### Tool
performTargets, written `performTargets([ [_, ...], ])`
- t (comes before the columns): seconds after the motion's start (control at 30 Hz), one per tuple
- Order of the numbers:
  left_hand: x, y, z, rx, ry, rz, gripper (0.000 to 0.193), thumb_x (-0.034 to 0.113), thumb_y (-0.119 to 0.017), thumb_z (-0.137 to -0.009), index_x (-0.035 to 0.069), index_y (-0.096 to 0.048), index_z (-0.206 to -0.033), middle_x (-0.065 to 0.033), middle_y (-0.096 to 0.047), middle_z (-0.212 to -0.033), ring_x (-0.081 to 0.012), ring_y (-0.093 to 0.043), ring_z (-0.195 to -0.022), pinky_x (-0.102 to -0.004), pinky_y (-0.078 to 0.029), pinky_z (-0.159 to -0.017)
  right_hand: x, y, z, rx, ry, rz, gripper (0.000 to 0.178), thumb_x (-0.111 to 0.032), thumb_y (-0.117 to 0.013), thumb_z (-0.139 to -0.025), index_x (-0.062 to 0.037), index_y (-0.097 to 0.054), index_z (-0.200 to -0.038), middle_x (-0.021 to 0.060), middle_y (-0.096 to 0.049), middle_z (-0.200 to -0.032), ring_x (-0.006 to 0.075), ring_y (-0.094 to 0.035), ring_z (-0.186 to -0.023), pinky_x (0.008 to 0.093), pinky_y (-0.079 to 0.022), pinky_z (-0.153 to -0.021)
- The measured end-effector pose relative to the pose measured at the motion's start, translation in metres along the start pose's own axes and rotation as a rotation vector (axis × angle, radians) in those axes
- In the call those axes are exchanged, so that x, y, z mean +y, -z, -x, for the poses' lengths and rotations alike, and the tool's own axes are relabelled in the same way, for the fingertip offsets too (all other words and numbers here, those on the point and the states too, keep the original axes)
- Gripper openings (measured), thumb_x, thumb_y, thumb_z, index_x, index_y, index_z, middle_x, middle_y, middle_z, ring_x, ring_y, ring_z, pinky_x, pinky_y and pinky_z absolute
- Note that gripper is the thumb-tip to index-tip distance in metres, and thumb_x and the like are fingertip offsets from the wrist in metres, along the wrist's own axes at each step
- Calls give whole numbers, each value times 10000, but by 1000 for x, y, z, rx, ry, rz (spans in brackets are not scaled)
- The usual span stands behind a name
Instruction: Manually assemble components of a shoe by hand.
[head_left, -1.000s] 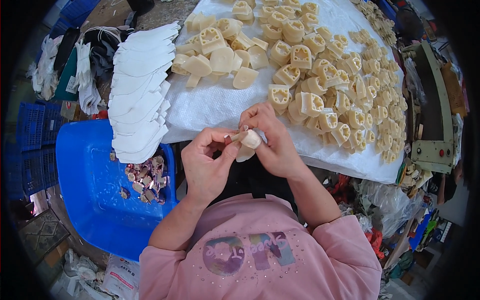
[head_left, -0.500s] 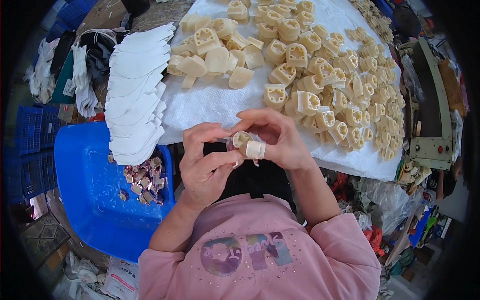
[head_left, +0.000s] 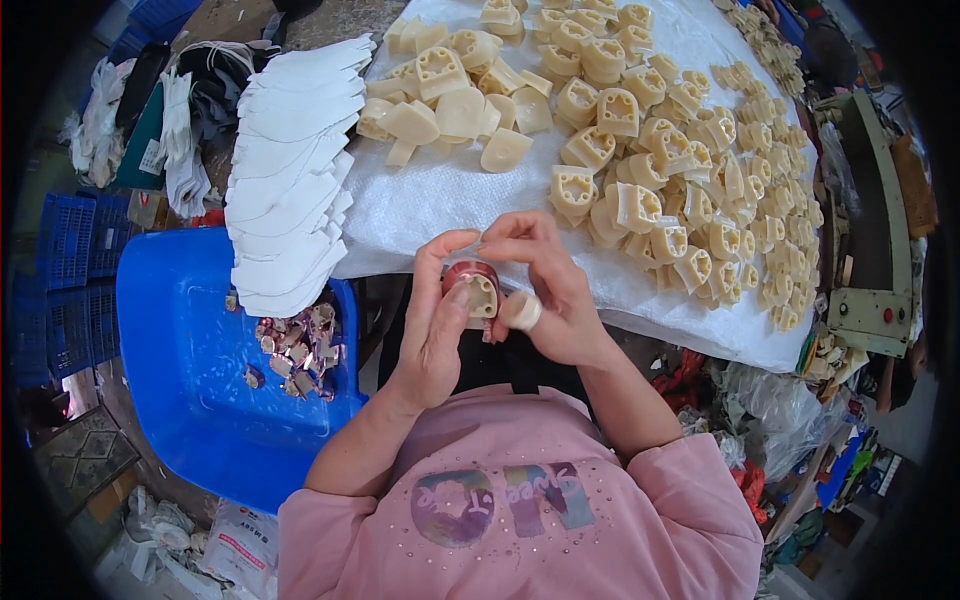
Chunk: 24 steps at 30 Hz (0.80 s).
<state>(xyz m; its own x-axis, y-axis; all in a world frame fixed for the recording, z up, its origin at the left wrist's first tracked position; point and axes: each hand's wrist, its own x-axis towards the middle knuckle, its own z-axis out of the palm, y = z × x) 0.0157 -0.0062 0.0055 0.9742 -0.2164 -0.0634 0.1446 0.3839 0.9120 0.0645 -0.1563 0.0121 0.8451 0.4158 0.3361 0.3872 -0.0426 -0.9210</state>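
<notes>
Both hands hold one small heel block (head_left: 478, 290) close to the chest, just near of the table edge. The left hand (head_left: 435, 320) closes around it from the left, thumb pressed on its cream face; the right hand (head_left: 545, 290) pinches its top edge with thumb and forefinger, a white tape wrap (head_left: 524, 312) on one finger. The block looks like hard moulded plastic: cream, chunky, with a hollow recess in its face and a glossy dark red skin round its side. It is likely light and stiff, not fragile, and the glossy side may be slippery, so the flat face and recess edges give the surest hold.

On the far table, a woven white sheet (head_left: 420, 200) carries many bare cream blocks (head_left: 640, 140), matte, wedge-shaped, some hollow side up. To the left lies a fanned stack of thin white cut pieces (head_left: 285, 170), flexible-looking. Near left, a smooth blue tub (head_left: 190, 380) holds a small heap of shiny reddish scraps (head_left: 300, 345).
</notes>
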Motion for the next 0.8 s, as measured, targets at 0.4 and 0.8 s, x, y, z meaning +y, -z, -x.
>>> performTargets([
  [0.4,2,-26,-4,186,-397,-432,503,341,-236,-978,-72,-344,-1246,-157,-461,-1159,-163,-483,-995,-274,-392,-844,-8,-6,-2,-205,-372,-486,138,-171,-509,-914,-37,-541,-929,62,-524,-904,113,-551,-617,232,-479,-527],
  [0.8,-5,-20,-11,339,-323,-285,363,214,-325,-970,2,-330,-1265,-70,-462,-1022,-80,-460,-860,-229,-389,-754,4,-31,11,-13,-92,-464,342,-145,-397,-939,-63,-447,-1268,122,-506,-1059,235,-478,-994,314,-361,-901],
])
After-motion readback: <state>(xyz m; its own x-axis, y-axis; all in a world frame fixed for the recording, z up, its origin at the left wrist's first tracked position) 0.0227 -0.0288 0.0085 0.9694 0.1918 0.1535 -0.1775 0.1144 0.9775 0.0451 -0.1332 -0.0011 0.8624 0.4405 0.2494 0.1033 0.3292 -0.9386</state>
